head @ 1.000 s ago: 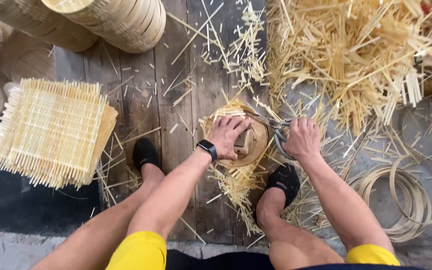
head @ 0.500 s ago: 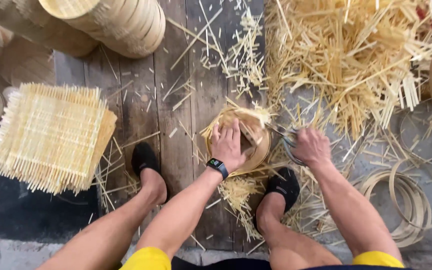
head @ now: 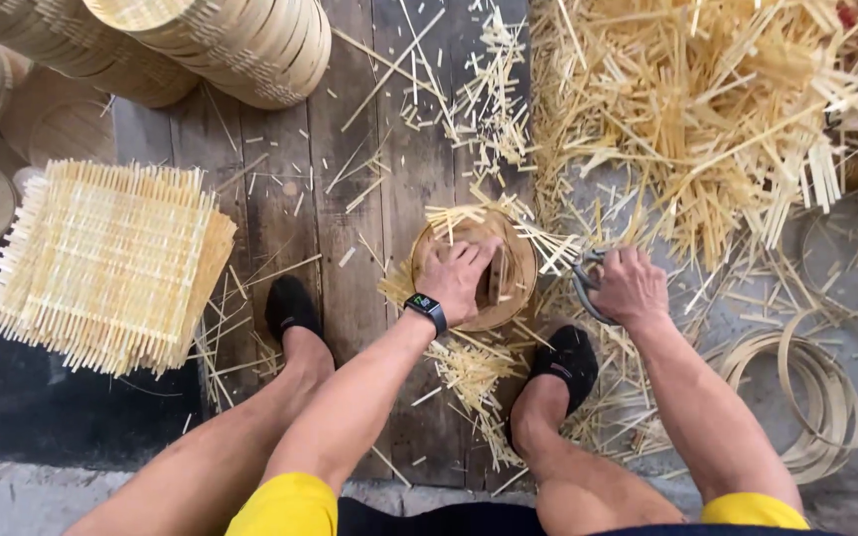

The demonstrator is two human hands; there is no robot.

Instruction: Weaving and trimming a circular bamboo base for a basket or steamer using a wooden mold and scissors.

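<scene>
Head view, looking down between the person's knees at a plank floor. Left hand, watch on the wrist, lies palm down on a round bamboo tray, fingers spread and pressing its woven face; the tray sits on the planks between the two black-socked feet, with cut strip ends sticking out past its top rim. Right hand is just to the right of the tray, closed around the grey handles of shears; the blades point toward the tray's right rim, but whether they touch it cannot be told. The hands are apart, one on each side of the tray's right edge. Short offcuts lie under and below the tray, between the feet. A stack of square woven mats rests to the left, well apart from the tray. A row of finished round trays lies on its side at top left. A large heap of loose bamboo strips fills the upper right. Coiled bamboo hoops lie on the floor at right, beside the right forearm.
</scene>
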